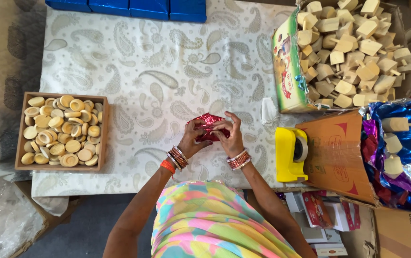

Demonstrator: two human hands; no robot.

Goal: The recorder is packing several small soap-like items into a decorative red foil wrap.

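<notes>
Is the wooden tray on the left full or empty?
Full. The wooden tray is heaped to its rim with round wooden discs, overlapping so its floor is hidden.

A small bundle wrapped in shiny red foil [208,125] sat just above the table [157,71], near its front edge and roughly midway along it. The foil was crinkled and glinted in places, bunched into an uneven, faceted lump. It was gripped from both sides, the left hand [194,136] and the right hand [230,134] pinching its edges, so only its top showed.
</notes>
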